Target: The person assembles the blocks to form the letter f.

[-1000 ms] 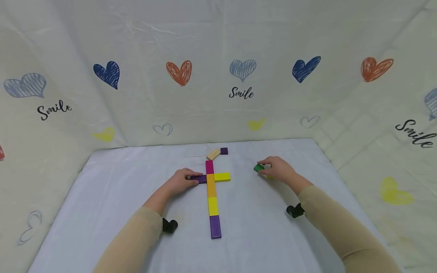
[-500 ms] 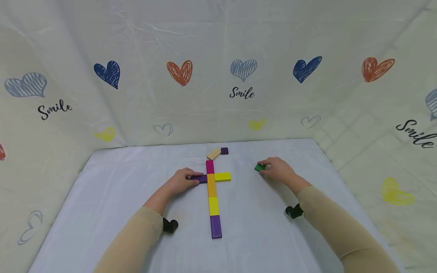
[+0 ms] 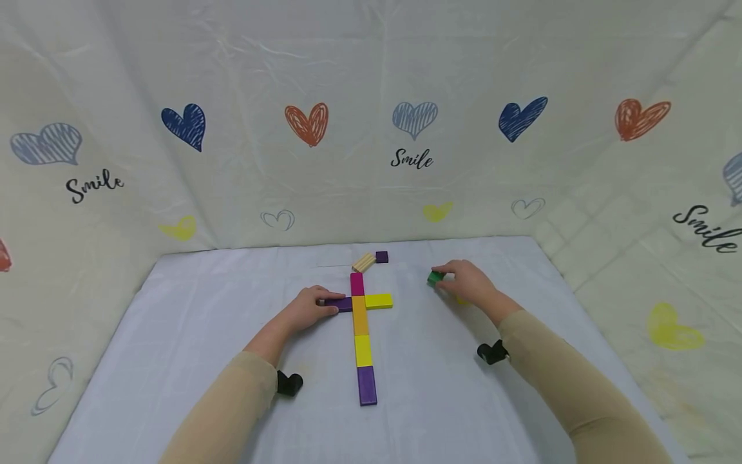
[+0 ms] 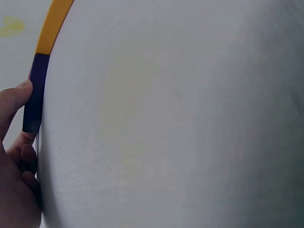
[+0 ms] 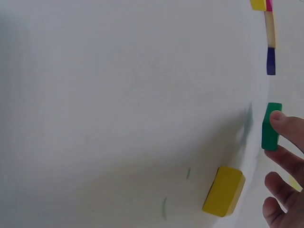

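My left hand [image 3: 307,308] holds a dark purple block [image 4: 36,97] between thumb and fingers, at the left side of a cross of coloured blocks. That block's inner end meets the orange block [image 3: 360,316]. A magenta block [image 3: 357,284] tops the orange one, and a yellow block [image 3: 379,301] sticks out to the right. Below follow another yellow block [image 3: 362,351] and a purple block [image 3: 367,385]. Off to the right, my right hand [image 3: 472,283] pinches a small green block [image 5: 271,127], raised above the table. A loose yellow block [image 5: 223,192] lies below this hand.
Beyond the magenta block, a ridged wooden piece [image 3: 364,262] lies slanted, next to a small dark purple block [image 3: 381,257]. A white cloth covers the table [image 3: 255,412]. Behind stands a backdrop [image 3: 342,51] printed with hearts.
My right hand has shifted a little away from me and to the left, carrying the green block. More of the yellow block beneath it shows. The left hand stays in place.
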`<action>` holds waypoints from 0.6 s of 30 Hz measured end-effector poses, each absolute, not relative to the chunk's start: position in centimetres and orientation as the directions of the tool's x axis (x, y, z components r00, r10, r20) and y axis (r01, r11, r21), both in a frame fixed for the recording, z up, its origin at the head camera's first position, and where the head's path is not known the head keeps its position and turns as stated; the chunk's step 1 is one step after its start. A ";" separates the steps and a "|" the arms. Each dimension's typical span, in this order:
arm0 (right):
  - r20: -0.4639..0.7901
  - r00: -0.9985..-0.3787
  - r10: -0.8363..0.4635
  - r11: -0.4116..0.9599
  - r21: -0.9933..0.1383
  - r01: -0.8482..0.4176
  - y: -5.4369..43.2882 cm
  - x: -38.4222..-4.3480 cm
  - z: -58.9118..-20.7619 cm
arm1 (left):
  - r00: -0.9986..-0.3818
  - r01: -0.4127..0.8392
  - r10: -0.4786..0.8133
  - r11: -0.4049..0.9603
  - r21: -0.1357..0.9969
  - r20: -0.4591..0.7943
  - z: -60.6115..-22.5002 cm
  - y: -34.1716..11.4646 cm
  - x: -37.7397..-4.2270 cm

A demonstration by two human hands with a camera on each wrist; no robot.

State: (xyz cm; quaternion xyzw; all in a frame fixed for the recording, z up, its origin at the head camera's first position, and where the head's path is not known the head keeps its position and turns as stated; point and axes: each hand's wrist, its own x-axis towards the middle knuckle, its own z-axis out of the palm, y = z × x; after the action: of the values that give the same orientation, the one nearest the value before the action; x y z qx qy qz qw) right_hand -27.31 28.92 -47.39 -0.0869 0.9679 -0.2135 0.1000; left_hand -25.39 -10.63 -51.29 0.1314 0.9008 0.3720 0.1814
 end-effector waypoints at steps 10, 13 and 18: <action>-0.141 -0.967 -0.212 0.880 -0.458 -0.126 27.2 -29.0 -47.0 | -0.901 0.090 0.363 0.690 0.718 -0.236 -51.4 -10.6 -25.4; -0.157 -0.969 -0.193 0.868 -0.487 -0.094 26.6 -29.6 -47.1 | -0.903 0.078 0.353 0.694 0.715 -0.245 -51.5 -10.5 -25.5; -0.168 -0.967 -0.190 0.858 -0.508 -0.080 25.4 -30.9 -47.5 | -0.902 0.079 0.358 0.689 0.720 -0.244 -51.5 -10.5 -25.5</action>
State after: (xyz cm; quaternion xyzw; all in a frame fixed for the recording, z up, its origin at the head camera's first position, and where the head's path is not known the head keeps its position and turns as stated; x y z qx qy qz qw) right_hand -30.92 25.36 -47.45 -0.0706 0.9578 -0.2574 0.1068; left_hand -25.46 -10.49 -51.49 0.1212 0.9000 0.3751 0.1858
